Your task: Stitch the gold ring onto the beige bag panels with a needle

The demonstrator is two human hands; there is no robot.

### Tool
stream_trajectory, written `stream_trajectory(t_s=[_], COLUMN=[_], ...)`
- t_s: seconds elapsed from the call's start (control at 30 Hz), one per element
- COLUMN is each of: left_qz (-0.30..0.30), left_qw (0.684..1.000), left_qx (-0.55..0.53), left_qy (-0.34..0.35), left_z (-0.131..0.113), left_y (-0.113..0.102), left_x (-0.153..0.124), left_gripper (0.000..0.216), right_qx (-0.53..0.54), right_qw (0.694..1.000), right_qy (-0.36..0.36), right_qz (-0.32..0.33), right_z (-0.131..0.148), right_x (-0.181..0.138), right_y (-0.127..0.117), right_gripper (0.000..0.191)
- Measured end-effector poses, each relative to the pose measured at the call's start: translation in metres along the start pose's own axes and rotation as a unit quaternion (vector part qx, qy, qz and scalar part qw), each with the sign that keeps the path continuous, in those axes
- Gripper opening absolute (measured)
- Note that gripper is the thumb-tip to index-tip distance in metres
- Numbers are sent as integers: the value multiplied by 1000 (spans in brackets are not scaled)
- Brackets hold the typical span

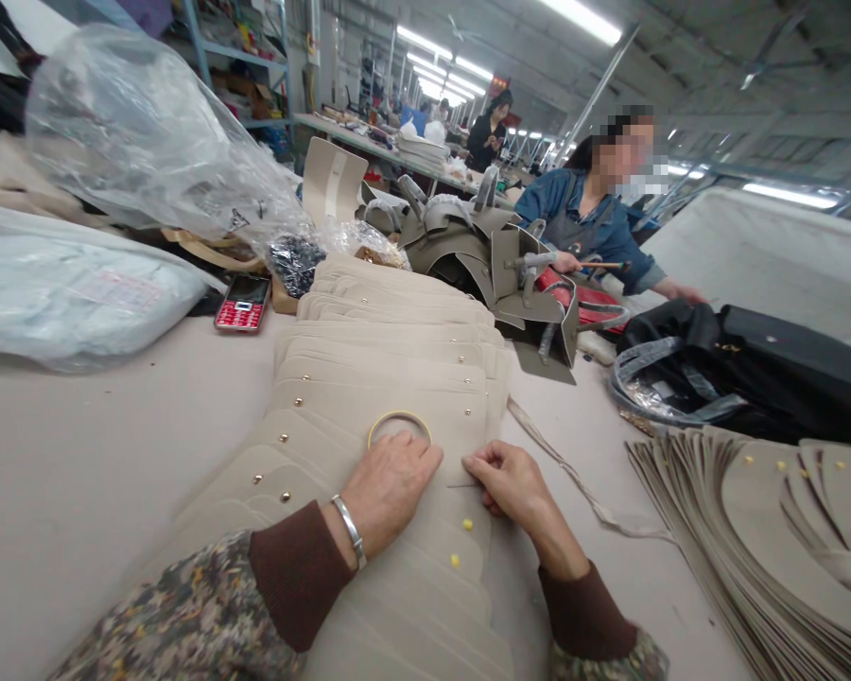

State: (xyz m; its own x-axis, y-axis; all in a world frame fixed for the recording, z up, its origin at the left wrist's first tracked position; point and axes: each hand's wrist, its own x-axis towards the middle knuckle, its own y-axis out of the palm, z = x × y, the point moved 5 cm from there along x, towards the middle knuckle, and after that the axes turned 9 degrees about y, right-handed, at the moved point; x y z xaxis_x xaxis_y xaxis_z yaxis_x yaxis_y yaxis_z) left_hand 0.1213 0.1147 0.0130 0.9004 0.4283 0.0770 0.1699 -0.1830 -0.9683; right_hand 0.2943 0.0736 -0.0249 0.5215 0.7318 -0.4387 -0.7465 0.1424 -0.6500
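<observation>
Standing right by the table (78, 473) here. The left hand (390, 487) is lying knuckles-up on a long overlapping row of beige leather panels (369, 397), fingers curled loosely, not gripping anything I can make out. A thin gold ring (399, 416) sits on the panel just beyond its fingertips, touching or nearly so. The right hand (507, 482) is just beside it to the right, fingers pinched shut on something thin and dark, looks like a needle or pin (462, 486), pointing left toward the other hand. Two little yellow dots (467, 523) sit on the panels near the right wrist.

The row of panels runs from the near edge away into the middle of the table, each with small brass studs. Far right there's another fanned stack of panels (766, 549), and behind it a black bag (752, 364). A red phone (242, 303) lies far left, next to big plastic bags (134, 132). Across the table a co-worker in a blue jacket (581, 222) holds a hammer (560, 260) over grey bag parts (496, 265).
</observation>
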Motion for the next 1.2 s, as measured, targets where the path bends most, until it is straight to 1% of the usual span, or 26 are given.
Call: stream_trajectory(t_s=[0.1, 0.23, 0.43, 0.63, 0.7, 0.73, 0.8, 0.87, 0.93, 1.0, 1.07, 1.1, 1.2], left_qz=[4, 1, 10, 28, 15, 1, -43, -97, -140, -162, -168, -167, -151], left_qw=[1000, 1000, 1000, 999, 999, 999, 995, 985, 974, 969, 970, 971, 976], left_qx=[0, 6, 15, 5, -9, -23, -68, -118, -144, -142, -133, -130, -122], left_qy=[-1, 1, 2, 35, 40, 42, 53, 76, 105, 122, 116, 109, 96], left_z=[0, 0, -2, -10, -9, -8, -8, -9, -12, -16, -17, -18, -20], left_y=[0, 1, 3, 1, 0, -1, -5, -10, -13, -15, -14, -12, -8], left_x=[0, -1, -5, -11, -13, -13, -14, -15, -17, -18, -20, -20, -20], left_gripper=[15, 17, 18, 16, 16, 16, 14, 14, 20, 32, 42, 44, 41], right_qx=[7, 18, 3, -82, -98, -100, -76, -4, 73, 100, 87, 77, 40], right_qw=[999, 999, 999, 991, 986, 985, 988, 990, 980, 959, 934, 924, 903], right_qy=[31, 36, -1, -74, -92, -103, -121, -138, -184, -267, -347, -375, -426], right_qz=[17, 34, 40, 80, 94, 91, 51, 4, -13, -6, -9, -13, -36], right_z=[1, -2, -6, -9, -10, -11, -9, -6, 2, 15, 26, 30, 36], right_x=[6, 8, -9, -35, -40, -42, -44, -47, -55, -66, -78, -83, -89], right_y=[1, 0, -2, -5, -6, -7, -13, -19, -21, -19, -15, -14, -9], right_gripper=[23, 24, 13, 10, 10, 10, 9, 13, 20, 20, 19, 18, 15])
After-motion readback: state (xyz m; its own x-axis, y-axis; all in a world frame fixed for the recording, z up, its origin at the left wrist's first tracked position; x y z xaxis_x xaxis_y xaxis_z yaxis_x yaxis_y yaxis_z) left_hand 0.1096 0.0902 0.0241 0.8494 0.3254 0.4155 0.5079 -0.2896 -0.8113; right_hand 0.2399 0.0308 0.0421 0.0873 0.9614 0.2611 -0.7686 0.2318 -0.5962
